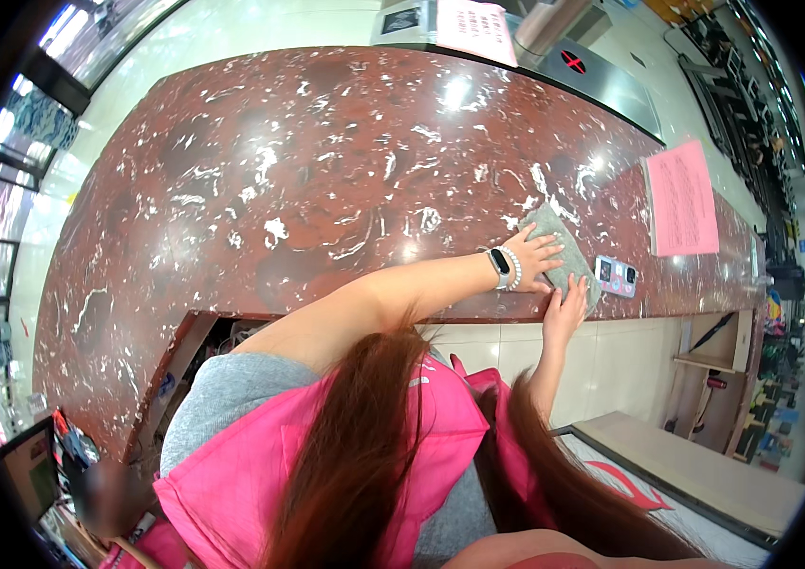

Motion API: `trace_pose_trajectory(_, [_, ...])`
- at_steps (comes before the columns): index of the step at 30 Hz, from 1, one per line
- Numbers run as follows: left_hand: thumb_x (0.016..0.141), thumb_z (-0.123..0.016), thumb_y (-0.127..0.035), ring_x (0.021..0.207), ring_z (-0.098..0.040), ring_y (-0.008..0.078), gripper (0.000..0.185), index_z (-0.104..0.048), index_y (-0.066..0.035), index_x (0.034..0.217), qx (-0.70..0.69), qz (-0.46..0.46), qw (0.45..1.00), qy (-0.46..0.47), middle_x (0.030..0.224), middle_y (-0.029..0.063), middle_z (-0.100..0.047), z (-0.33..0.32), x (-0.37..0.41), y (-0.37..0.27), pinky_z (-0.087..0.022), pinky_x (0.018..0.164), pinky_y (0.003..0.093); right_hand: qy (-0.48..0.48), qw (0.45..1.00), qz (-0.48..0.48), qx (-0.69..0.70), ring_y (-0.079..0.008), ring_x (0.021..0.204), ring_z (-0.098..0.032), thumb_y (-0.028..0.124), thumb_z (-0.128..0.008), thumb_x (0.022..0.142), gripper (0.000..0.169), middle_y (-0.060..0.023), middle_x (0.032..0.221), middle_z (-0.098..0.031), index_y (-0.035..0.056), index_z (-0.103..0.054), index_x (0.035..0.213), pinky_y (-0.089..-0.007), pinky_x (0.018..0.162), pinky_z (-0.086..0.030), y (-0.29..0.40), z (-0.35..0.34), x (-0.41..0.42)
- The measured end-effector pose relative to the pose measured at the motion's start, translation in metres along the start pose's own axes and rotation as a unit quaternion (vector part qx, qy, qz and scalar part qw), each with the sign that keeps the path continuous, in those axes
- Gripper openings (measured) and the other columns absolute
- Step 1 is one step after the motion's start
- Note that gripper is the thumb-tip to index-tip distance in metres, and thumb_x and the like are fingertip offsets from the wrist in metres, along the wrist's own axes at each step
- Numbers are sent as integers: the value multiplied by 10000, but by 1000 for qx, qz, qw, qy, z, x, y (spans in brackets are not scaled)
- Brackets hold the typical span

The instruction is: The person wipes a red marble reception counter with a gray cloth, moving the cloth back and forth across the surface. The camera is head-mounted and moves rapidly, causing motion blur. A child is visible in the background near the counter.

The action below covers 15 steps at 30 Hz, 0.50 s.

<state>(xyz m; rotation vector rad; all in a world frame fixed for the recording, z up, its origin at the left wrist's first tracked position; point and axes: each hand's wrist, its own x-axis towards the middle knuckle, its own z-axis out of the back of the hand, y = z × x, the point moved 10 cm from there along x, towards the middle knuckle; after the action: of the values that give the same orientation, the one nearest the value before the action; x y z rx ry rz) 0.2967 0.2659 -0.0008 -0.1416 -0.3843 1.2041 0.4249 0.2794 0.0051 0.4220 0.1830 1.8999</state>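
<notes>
A folded grey cloth [573,249] lies on the polished red-brown stone counter [317,178], close to its near edge. Flat across the cloth's left side rests my left hand [534,259], fingers spread. A smart band and a beaded bracelet circle that wrist. My right hand [568,307] touches the cloth's near end with its fingers extended; whether it grips the fabric is unclear. Just right of the cloth lies a phone [616,276] in a patterned case.
A pink printed sheet [683,199] stands at the counter's right; another pink sheet [477,28] is at the far edge beside metal equipment [594,78]. Shelves [719,355] sit below the counter at right. Another person [107,498], blurred, is at lower left.
</notes>
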Motion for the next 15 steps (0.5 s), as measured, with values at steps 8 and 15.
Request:
trace_pose_trajectory(8, [901, -432, -589, 1427, -228, 210, 657, -387, -213, 1438, 5, 101, 994, -31, 1539, 37, -278, 46, -93, 62, -117, 1146, 547, 92, 989, 105, 43, -321, 1408, -246, 254, -494, 951, 467, -140, 1520, -291, 90, -435, 1385, -464, 1139, -170, 103, -32, 1])
trace_pose_trajectory(15, [903, -455, -560, 1424, -237, 227, 649, -372, -210, 1443, 58, 237, 966, -81, 1542, 40, -271, 122, -237, 158, -121, 1138, 565, 110, 969, 217, 32, -322, 1396, -271, 266, -516, 935, 484, -164, 1504, -310, 82, -432, 1374, -481, 1133, -186, 290, -85, -12])
